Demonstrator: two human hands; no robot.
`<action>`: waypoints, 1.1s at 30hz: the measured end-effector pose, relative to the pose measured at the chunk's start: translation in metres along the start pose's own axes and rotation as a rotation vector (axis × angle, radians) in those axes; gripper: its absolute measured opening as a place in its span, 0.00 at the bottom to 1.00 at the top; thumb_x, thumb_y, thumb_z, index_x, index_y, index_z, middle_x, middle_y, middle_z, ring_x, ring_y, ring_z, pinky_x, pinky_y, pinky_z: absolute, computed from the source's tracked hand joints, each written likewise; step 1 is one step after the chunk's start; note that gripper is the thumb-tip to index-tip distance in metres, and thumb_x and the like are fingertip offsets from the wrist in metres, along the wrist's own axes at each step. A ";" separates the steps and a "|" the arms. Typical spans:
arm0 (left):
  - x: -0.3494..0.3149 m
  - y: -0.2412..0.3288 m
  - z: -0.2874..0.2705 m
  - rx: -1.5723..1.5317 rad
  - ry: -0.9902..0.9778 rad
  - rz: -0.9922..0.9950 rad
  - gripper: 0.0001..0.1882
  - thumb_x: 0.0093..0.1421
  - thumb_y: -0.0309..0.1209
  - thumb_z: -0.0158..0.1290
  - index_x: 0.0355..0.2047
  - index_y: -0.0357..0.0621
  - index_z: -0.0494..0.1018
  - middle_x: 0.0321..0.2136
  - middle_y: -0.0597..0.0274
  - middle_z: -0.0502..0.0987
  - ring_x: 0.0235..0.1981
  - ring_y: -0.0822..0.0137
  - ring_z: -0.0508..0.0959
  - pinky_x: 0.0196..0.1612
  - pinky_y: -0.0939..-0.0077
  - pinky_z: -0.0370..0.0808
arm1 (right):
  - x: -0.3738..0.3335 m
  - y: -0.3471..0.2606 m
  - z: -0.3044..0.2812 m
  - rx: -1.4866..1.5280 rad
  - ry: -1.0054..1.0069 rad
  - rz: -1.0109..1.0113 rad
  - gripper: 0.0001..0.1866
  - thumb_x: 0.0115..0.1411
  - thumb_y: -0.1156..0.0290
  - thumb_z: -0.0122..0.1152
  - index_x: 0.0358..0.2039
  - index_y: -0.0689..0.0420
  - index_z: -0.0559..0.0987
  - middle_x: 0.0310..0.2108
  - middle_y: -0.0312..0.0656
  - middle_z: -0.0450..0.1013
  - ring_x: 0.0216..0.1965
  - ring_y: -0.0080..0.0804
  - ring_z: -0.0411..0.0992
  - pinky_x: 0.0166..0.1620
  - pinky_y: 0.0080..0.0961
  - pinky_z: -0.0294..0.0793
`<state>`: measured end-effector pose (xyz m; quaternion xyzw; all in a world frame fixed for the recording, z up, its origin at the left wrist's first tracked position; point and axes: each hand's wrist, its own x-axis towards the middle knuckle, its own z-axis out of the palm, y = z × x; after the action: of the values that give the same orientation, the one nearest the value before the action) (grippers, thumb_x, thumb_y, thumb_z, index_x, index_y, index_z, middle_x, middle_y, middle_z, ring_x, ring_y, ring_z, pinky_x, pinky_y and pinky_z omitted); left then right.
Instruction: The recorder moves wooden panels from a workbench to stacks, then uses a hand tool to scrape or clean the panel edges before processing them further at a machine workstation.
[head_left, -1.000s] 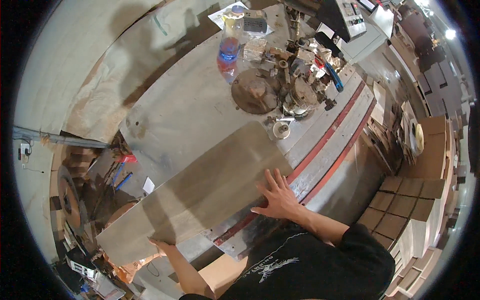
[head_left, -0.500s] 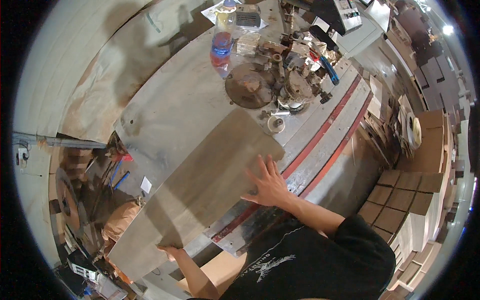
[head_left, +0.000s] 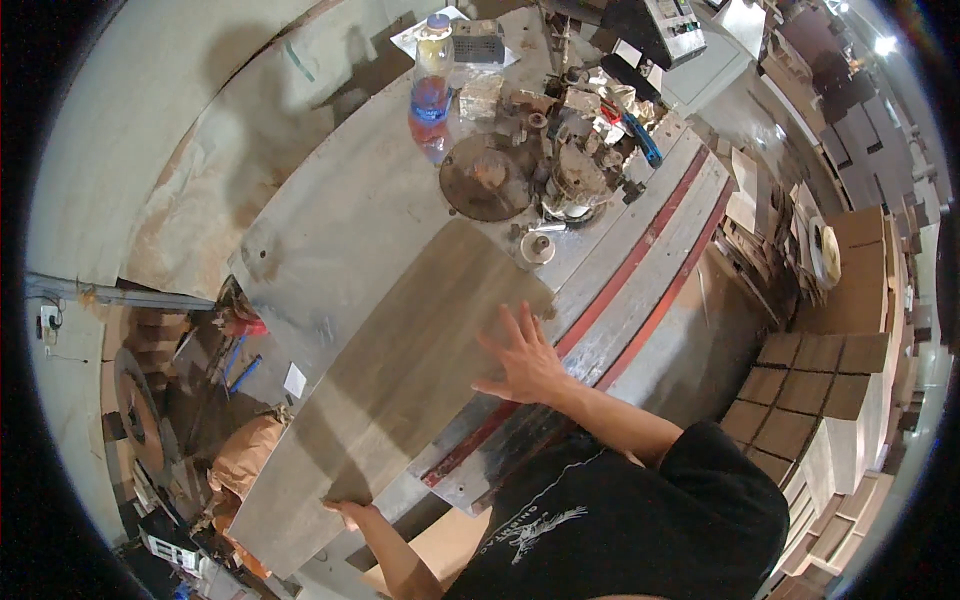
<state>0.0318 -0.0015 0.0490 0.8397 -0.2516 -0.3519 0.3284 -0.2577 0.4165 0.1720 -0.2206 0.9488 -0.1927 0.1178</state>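
A long, flat wood-grain board [head_left: 400, 370] lies slantwise over the grey metal machine table [head_left: 340, 220], its near-left end jutting past the table edge. My right hand [head_left: 525, 362] rests on the board's right side near its far end, palm down with the fingers spread. At the near-left part, my left hand [head_left: 352, 514] holds the board's near edge; the thumb side shows and the other fingers are hidden beneath. Just beyond the far end are a dark round plate [head_left: 486, 178] and a small pale round knob [head_left: 537, 247].
Behind the plate stands a dusty machine head [head_left: 580, 175] with a blue-handled tool [head_left: 643, 140] beside it. A bottle of reddish liquid [head_left: 431, 90] stands at the back. Red strips [head_left: 640, 235] run along the table's right. Stacked brown panels [head_left: 800, 390] stand at right.
The whole view has shifted slightly. Both hands keep nearly the same places on the board, and the board shows no clear movement against the table.
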 end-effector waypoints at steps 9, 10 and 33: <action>-0.041 0.021 -0.037 -0.209 -0.224 -0.014 0.40 0.61 0.61 0.56 0.50 0.29 0.73 0.53 0.47 0.77 0.52 0.47 0.79 0.52 0.52 0.82 | -0.006 -0.009 0.003 0.014 -0.027 -0.061 0.45 0.56 0.33 0.62 0.70 0.39 0.65 0.73 0.64 0.43 0.72 0.77 0.34 0.72 0.65 0.41; -0.044 0.018 -0.040 -0.219 -0.247 0.007 0.40 0.61 0.61 0.56 0.51 0.29 0.73 0.53 0.47 0.77 0.52 0.47 0.79 0.52 0.52 0.82 | -0.007 -0.006 0.008 0.011 0.000 -0.070 0.45 0.56 0.33 0.62 0.70 0.39 0.65 0.73 0.64 0.43 0.72 0.77 0.34 0.72 0.65 0.41; -0.164 0.144 -0.146 -0.211 -0.721 0.838 0.35 0.63 0.53 0.54 0.55 0.30 0.69 0.54 0.48 0.75 0.52 0.49 0.78 0.53 0.52 0.79 | -0.104 0.044 0.063 1.604 0.289 0.612 0.25 0.63 0.54 0.65 0.52 0.59 0.79 0.44 0.39 0.79 0.40 0.31 0.78 0.44 0.31 0.78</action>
<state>0.0117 0.0658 0.3017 0.4573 -0.6233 -0.4794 0.4154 -0.1635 0.4816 0.1112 0.2202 0.5498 -0.7891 0.1627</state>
